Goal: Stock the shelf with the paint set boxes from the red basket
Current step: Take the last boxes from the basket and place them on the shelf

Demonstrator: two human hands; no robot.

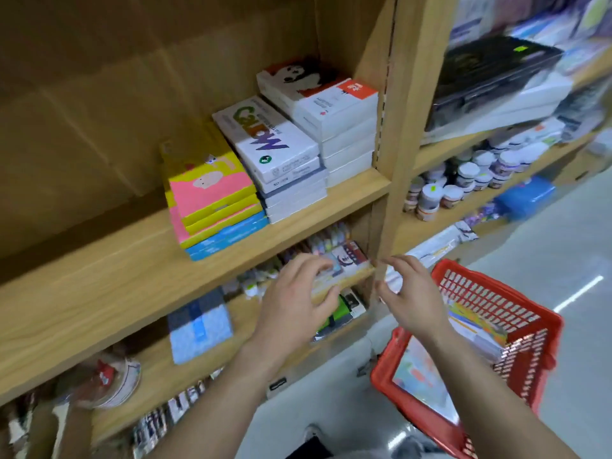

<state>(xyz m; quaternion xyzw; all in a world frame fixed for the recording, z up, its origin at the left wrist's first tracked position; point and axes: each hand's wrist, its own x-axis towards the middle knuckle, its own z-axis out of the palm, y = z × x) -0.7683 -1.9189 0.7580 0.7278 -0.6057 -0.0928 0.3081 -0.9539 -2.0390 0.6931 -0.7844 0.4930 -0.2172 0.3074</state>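
**A:** What sits furthest left?

**B:** A bare stretch of the wooden shelf (99,276). Further along that board stands a stack of yellow and pink boxes (212,190), with a blue one at the bottom. On the board below lies a blue pad (198,329).

**A:** And next to the yellow stack?

**B:** Touching it on the right is a stack of white boxes with coloured lettering (275,144). Just beside that is a taller stack of white boxes with a panda (331,104), close against the upright post (397,160).

**A:** Where are the person's hands?

**B:** The left hand (291,303) hovers in front of the lower board, under the lettered stack. Its fingers (314,262) are spread and loosely bent, holding nothing. The right hand (414,299) is in front of the post, just above the basket. Its thumb and fingers are relaxed too, and it is empty.

**A:** And the basket?

**B:** The red basket (490,303) is on the floor (546,253) to the right of the post, below the right hand. Flat boxes (417,372) lie inside it, but their print is too blurred to read.

**A:** Anything beyond?

**B:** In the next bay, small white-lidded jars (463,180) crowd one board, and a black case (490,71) rests higher up.
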